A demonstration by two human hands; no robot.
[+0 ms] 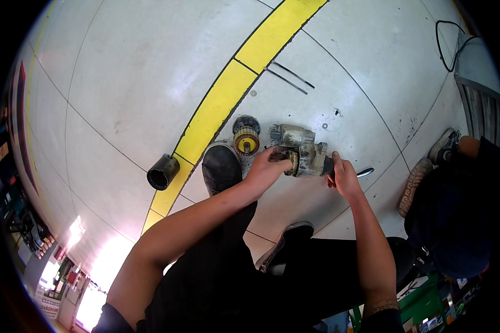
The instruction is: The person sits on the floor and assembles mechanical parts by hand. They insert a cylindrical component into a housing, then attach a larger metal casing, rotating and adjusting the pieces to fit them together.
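Note:
A greasy grey starter motor (311, 158), with a cylindrical solenoid along its far side, is held low over the floor between my hands. My left hand (273, 166) closes its fingers around the motor's open left end, by a brassy ring-shaped part. At the opposite end, my right hand (341, 175) grips the dark nose, its thumb along the side and its other fingers partly hidden. An armature (246, 140) with copper windings and a yellow end stands just left of the motor. Farther left, a black hollow cylindrical housing (163, 172) lies on the yellow floor stripe.
Two long thin bolts (289, 79) lie beyond the motor, with small washers (253, 93) nearby. A shiny metal tool end (365, 172) shows beside my right wrist. My black shoe (222, 166) is close to the armature. Another person's shoes (415, 186) are at the right.

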